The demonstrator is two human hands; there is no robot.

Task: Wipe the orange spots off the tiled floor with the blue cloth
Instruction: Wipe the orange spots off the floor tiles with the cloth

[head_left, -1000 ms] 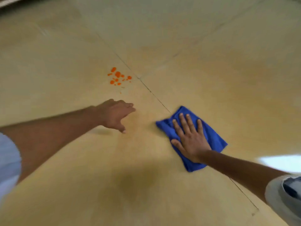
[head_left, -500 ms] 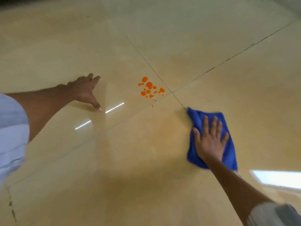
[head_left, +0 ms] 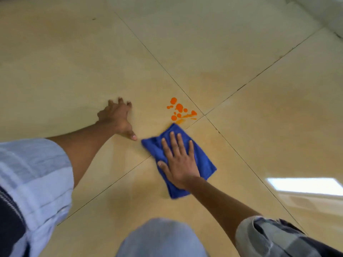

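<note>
spots: orange, round drops clustered just beside the tile joint crossing, nearest ones smeared into streaks | cloth: blue, crumpled flat, far corner touched the smeared spots | floor: glossy beige tiles

1 blue cloth, 2 hands, several orange spots

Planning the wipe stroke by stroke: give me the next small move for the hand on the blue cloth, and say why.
Probably slide the right hand, pressed flat on the folded blue cloth, forward over the orange spots. The cloth's front corner sits just short of them, only the nearest drops look smeared, and the round ones beyond are untouched. The left hand rests on the glossy beige tiled floor, clear of that path.
</note>
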